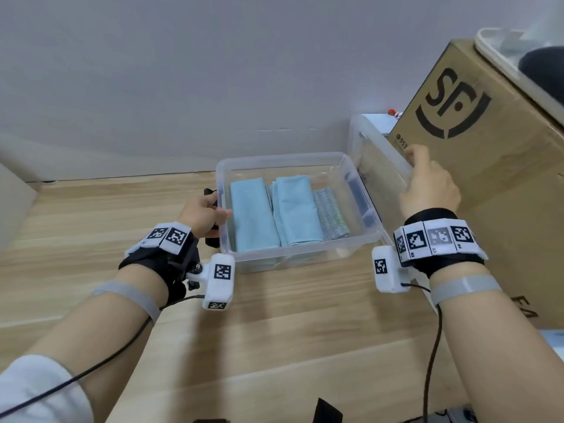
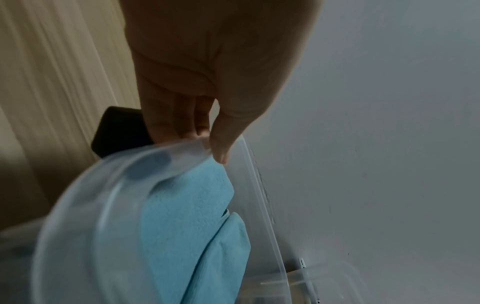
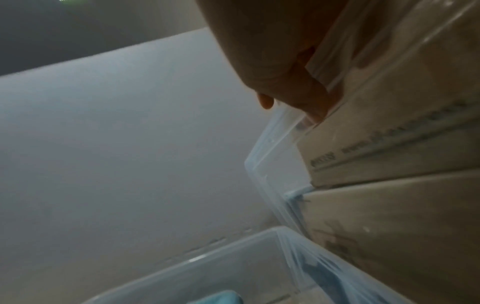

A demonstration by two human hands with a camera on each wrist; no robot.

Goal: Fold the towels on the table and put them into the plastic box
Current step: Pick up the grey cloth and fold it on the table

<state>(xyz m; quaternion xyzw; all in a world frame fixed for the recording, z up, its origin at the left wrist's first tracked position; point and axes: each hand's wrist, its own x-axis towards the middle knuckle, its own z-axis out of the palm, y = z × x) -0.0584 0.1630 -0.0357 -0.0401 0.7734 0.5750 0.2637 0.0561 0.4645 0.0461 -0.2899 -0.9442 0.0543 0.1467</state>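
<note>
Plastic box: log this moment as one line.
towels: folded, in plastic box | left hand: grips box's left rim | right hand: holds clear lid

We see three folded towels (image 1: pixel 293 209) side by side in the plastic box (image 1: pixel 305 254) on the table (image 1: pixel 274 331). Its lid (image 1: pixel 378 160), seemingly upright, stands right, before a cardboard box (image 1: pixel 488 166).

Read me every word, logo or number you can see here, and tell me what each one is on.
"SF": big black logo on the side of the cardboard box.
"953": start of a small number under that logo; the rest is hidden behind the right hand.
Small print line on the cardboard box in the right wrist view: too blurred to read.
Wrist bands: square black-and-white code patterns only, no words.
</note>
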